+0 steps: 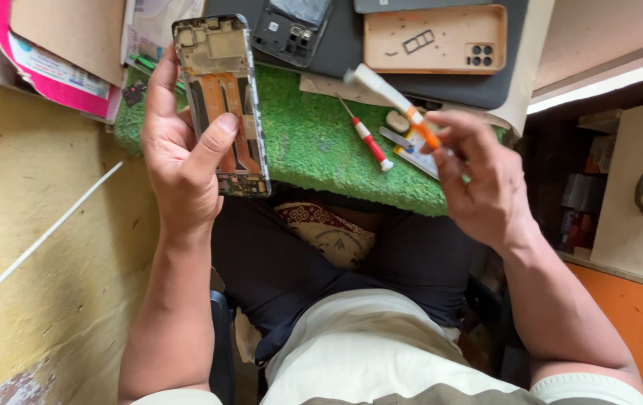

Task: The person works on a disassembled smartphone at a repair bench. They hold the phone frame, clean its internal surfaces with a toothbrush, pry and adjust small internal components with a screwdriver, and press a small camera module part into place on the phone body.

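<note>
My left hand point(179, 150) grips an opened phone point(224, 90) with its back cover off, showing orange flex cables and metal shields; my thumb rests across its middle. My right hand point(479, 176) pinches a small white tube with an orange collar point(392, 97), its nozzle end pointing up and left toward the phone. Both hands hover above the edge of a green turf mat point(314, 142) on the bench. The tube and the phone are apart.
A red-and-white screwdriver point(368, 139) lies on the mat beside small parts point(404, 135). Behind are a tan phone case point(434, 41), another opened phone point(291, 26), a dark mat point(351, 52) and papers point(59, 52) at left. A yellow wall point(29, 240) is left, cabinets point(636, 195) right.
</note>
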`<state>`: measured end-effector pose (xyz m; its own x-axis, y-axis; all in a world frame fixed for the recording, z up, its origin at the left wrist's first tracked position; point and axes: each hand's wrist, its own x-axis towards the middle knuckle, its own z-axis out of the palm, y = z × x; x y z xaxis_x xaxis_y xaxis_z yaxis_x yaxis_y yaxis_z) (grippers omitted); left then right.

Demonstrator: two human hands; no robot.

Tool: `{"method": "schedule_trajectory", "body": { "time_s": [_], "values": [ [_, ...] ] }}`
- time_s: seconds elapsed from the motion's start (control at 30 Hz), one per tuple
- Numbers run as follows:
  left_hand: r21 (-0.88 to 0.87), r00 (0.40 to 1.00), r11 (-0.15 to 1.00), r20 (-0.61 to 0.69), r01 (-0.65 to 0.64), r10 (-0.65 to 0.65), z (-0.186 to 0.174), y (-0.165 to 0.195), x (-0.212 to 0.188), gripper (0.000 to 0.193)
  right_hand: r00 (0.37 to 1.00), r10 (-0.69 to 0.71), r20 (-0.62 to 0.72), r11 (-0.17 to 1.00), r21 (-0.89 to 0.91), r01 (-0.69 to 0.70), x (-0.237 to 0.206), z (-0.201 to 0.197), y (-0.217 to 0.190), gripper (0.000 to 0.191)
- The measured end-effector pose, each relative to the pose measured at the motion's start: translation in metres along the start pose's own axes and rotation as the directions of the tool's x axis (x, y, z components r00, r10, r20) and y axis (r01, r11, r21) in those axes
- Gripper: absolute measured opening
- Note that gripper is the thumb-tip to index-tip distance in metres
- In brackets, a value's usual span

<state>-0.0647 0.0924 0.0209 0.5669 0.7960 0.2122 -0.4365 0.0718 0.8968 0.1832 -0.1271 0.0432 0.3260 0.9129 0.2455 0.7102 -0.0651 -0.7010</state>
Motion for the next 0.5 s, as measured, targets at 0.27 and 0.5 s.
{"method": "schedule_trajectory", "body": {
  "time_s": [0.27,0.5],
  "values": [
    [0.068,0.999,0.997,-0.007,0.044,-0.044,0.003,0.005,0.005,0.075,0.992,-0.125,0.03,0.974,-0.188,0.129,-0.002,0.013,-0.009,0.045],
    [0.13,0.999,0.991,0.035,0.035,-0.039,0.002,0.005,0.005,0.071,0.988,-0.148,0.042,0.951,-0.269,0.154,0.017,0.029,-0.009,0.03]
  ]
}}
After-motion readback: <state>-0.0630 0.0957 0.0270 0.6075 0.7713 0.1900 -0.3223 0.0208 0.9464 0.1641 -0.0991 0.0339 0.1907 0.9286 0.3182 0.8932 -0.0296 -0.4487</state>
